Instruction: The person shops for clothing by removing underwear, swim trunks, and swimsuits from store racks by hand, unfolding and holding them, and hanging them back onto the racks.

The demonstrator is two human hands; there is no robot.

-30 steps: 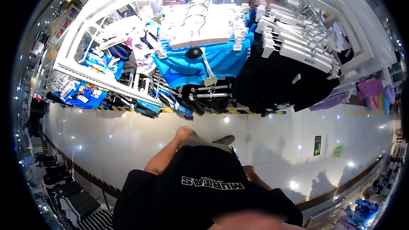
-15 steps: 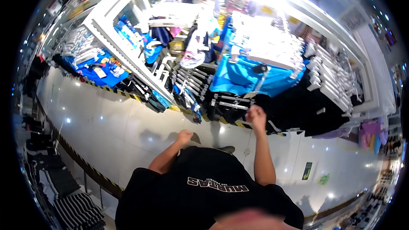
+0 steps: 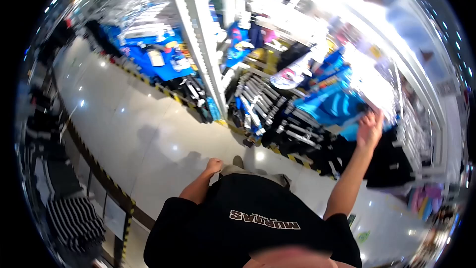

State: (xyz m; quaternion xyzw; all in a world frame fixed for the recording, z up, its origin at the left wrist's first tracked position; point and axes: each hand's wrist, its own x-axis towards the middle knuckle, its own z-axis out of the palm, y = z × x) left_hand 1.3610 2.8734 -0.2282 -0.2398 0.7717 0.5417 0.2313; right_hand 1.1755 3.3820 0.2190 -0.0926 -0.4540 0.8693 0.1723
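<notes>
My right hand (image 3: 368,130) is raised at the clothes rack, fingers partly stretched and a little apart, its tips overlapping the edge of a bright blue garment (image 3: 331,103). A small dark piece shows beside the fingertips, and motion blurs this spot. Glaring white clothes (image 3: 373,82) hang just above the hand. Below it are black garments (image 3: 391,161) on hangers. My left hand (image 3: 214,165) hangs low in front of my body over the floor, its fingers curled in with nothing showing in them.
A white rack post (image 3: 201,44) divides the display. Left of it hang blue printed clothes (image 3: 157,62). Black garments on white hangers (image 3: 255,101) fill the lower rail. Yellow-black tape (image 3: 168,93) edges the rack base. Striped folded clothes (image 3: 74,223) lie at the lower left.
My view has turned, so the rack sits further right. My right hand has risen from the lower black garments to the blue garment. My left hand stays low and curled.
</notes>
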